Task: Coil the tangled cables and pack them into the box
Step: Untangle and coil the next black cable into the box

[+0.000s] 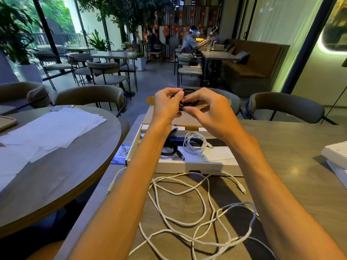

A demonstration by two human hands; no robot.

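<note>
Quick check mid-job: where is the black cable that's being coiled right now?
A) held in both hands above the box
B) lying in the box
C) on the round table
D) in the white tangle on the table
A: the left hand and right hand both pinch the black cable up over the box, away from the loose white cables.

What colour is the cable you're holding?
Black. The coiled cable shows best in the head view.
</note>
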